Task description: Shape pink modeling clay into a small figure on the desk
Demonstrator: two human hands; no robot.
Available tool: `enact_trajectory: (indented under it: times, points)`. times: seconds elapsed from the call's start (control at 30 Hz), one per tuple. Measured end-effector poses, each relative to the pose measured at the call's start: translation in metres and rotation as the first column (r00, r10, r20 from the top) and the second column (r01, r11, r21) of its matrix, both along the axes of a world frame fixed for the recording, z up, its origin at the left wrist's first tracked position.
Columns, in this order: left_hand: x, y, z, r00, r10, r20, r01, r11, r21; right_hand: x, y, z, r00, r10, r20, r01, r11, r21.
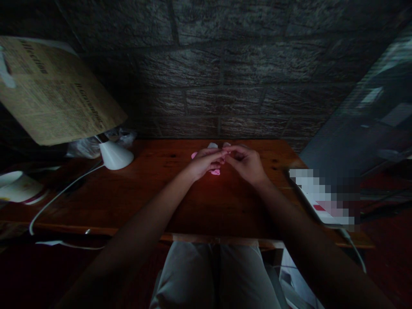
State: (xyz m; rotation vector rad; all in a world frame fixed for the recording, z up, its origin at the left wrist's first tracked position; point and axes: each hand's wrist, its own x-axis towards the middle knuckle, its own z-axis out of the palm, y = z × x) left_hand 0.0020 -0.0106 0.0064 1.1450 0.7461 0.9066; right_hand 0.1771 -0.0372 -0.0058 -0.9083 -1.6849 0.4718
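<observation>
Over the back middle of the wooden table, my left hand (207, 162) and my right hand (247, 164) meet at the fingertips. The right thumb and index finger are pinched together. The left fingers are drawn in against them, and whatever small thing lies between the fingertips is too dark and small to make out. A pink soft-looking piece (215, 172) shows just below the left fingers. Another pink piece (194, 155) peeks out left of that hand. Behind the hands are a whitish piece (212, 146) and a pale pinkish one (226, 144), both partly hidden.
A lamp with a newspaper-print shade (64, 94) and white base (116, 155) stands at the left, its cord running forward. A paper cup (21, 187) is at the far left. On the right lies a blurred-out white device (317, 195) with a cable. A brick-patterned wall (199, 68) borders the table.
</observation>
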Motion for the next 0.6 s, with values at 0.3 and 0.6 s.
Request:
enact_trajectory:
  times: [0.3, 0.6]
  points:
    - [-0.0011, -0.0004, -0.0002, 1.0, -0.018, 0.02, 0.018, 1.0, -0.001, -0.0014, -0.0001, -0.0001, 1.0, 0.01, -0.004, -0.01, 1.0, -0.029]
    - [-0.0003, 0.001, -0.003, 1.0, -0.023, 0.018, 0.023, 0.999, 0.026, -0.0021, 0.0019, -0.0024, 0.999, 0.032, -0.041, -0.033, 0.999, -0.042]
